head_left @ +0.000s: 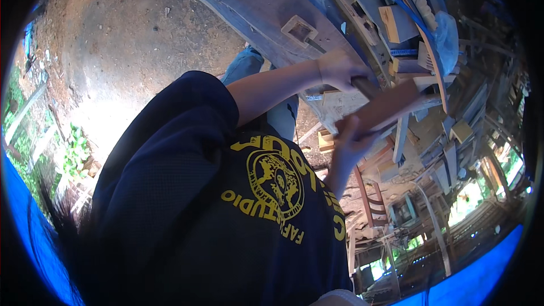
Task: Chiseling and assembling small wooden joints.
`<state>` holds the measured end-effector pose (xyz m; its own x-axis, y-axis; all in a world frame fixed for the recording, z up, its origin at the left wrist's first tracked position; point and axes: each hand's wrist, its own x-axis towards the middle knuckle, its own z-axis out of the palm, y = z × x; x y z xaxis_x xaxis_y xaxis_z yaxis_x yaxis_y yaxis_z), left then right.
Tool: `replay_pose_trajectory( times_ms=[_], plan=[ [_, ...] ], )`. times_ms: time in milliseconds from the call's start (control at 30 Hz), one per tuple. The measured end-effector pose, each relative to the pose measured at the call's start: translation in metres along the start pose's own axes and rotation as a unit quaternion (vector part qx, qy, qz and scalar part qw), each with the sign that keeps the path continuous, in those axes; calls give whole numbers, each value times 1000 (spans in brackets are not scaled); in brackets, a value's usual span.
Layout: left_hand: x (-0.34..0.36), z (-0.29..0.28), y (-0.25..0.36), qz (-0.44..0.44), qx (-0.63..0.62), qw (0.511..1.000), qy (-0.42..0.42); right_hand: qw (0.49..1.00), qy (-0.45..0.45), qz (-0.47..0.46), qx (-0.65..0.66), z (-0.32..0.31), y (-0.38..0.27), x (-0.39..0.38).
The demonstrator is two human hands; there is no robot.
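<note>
My left hand (340, 71) is closed around a short dark shaft (364, 88) above the workbench board (255, 5). My right hand (348, 139), lower and nearer my body, grips a reddish-brown wooden block (388, 107), which is blurred and slanted up to the right. The shaft's far end meets or passes behind the block; I cannot tell which. On the board, just above my left wrist, lies a pale square piece with an opening (297, 29) and a narrow bar beside it.
Wood offcuts (396, 22), long slats and a pale blue plastic bag (447, 39) crowd the right of the bench. Further right are scattered timber and a reddish wooden frame (368, 198). A dirt floor (113, 34) lies to the left, with blue tarps (464, 266) at the rim.
</note>
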<state>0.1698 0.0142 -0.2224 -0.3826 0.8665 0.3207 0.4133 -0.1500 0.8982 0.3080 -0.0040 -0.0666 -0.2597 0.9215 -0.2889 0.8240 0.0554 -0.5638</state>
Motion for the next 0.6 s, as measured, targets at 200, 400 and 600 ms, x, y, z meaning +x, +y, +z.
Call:
replay_pose_trajectory(
  times_ms=[200, 400, 600],
  plan=[
    [-2, -4, 0, 57, 11, 997, 57, 963, 79, -2, 259, -82, -30, 22],
    [1, 7, -1, 66, 8, 997, 39, 958, 205, -162, 116, -25, 16, 6],
    [-4, -8, -2, 20, 14, 999, 32, 961, -12, -119, 251, -88, 34, 25]
  ],
)
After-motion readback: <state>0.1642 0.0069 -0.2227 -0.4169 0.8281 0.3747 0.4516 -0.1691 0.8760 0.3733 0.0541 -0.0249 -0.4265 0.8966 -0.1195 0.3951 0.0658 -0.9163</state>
